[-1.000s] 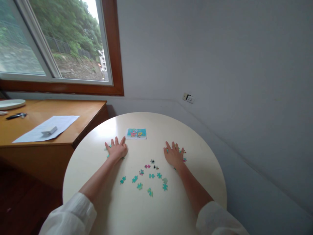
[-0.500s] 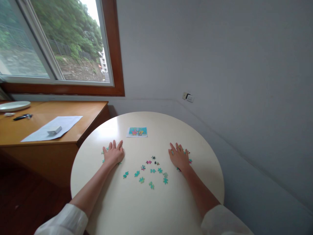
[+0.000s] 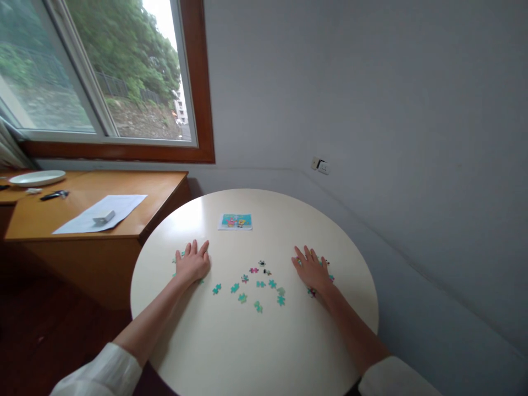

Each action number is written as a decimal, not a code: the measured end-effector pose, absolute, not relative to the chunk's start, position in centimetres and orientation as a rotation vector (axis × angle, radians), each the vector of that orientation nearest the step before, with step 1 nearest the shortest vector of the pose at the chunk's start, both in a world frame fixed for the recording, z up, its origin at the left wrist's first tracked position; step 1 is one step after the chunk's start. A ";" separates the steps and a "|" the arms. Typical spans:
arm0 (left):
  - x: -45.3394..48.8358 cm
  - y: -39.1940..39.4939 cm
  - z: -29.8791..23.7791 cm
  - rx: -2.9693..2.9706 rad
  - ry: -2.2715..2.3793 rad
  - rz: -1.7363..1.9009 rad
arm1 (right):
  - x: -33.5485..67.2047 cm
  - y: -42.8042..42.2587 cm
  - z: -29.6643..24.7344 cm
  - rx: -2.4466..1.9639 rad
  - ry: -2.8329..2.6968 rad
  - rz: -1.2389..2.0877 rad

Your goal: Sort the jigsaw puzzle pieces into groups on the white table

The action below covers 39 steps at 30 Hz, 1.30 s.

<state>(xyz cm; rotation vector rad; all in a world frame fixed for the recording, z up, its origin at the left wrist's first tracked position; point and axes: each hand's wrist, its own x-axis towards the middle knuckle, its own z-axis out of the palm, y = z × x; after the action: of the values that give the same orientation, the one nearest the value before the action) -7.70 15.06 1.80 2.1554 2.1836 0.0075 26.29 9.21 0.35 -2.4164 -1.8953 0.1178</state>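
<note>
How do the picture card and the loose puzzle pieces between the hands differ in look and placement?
The picture card is one whole rectangle with a cartoon picture; the loose puzzle pieces are many small knobbed shapes, mostly teal. The card lies at the far side of the round table, beyond both hands; the pieces lie scattered between the left hand and right hand. Both lie flat on the table.

Puzzle pieces (image 3: 179, 258) mostly hidden under left hand (image 3: 193, 264) (right likewise).

A round cream table (image 3: 256, 352) fills the lower centre — loose puzzle pieces (image 3: 256, 286) scattered mid-frame, a small picture card (image 3: 235, 221) above them, both hands flat either side.
</note>
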 end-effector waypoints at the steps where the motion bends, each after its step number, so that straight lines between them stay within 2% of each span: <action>1: -7.8 15.2 2.0 2.160 2.160 -0.002 | 26.4 9.1 0.6 -2.416 -1.910 0.158; 3: -8.1 15.2 2.5 2.164 2.114 -0.004 | 26.5 8.3 0.9 -2.411 -1.911 0.113; 8: -9.1 13.1 2.5 2.260 2.094 0.068 | 25.9 4.8 -0.3 -2.225 -2.041 -0.372; 12: -9.7 11.3 1.5 2.307 2.149 0.130 | 25.7 3.9 -1.5 -2.231 -2.012 -0.497; 17: -10.1 12.2 0.9 2.268 2.215 0.205 | 26.1 5.7 -1.3 -2.332 -1.938 -0.454; 25: -10.3 13.5 0.7 2.268 2.129 0.161 | 26.8 7.0 -0.7 -2.445 -1.912 -0.185; 29: -10.5 13.5 0.6 2.285 2.106 0.168 | 26.8 7.0 -0.8 -2.436 -1.896 -0.200; 34: -10.4 13.4 0.6 2.330 2.082 0.189 | 26.6 6.9 -1.2 -2.404 -1.787 -0.444; 39: -10.4 13.6 0.4 2.425 1.960 0.218 | 26.9 7.4 -1.2 -2.494 -1.716 -0.280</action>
<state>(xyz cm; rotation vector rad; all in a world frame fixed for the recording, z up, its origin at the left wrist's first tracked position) -10.42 13.63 0.44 2.4253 1.9601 0.2182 26.91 7.40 -1.21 -2.4941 -1.7159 -0.2804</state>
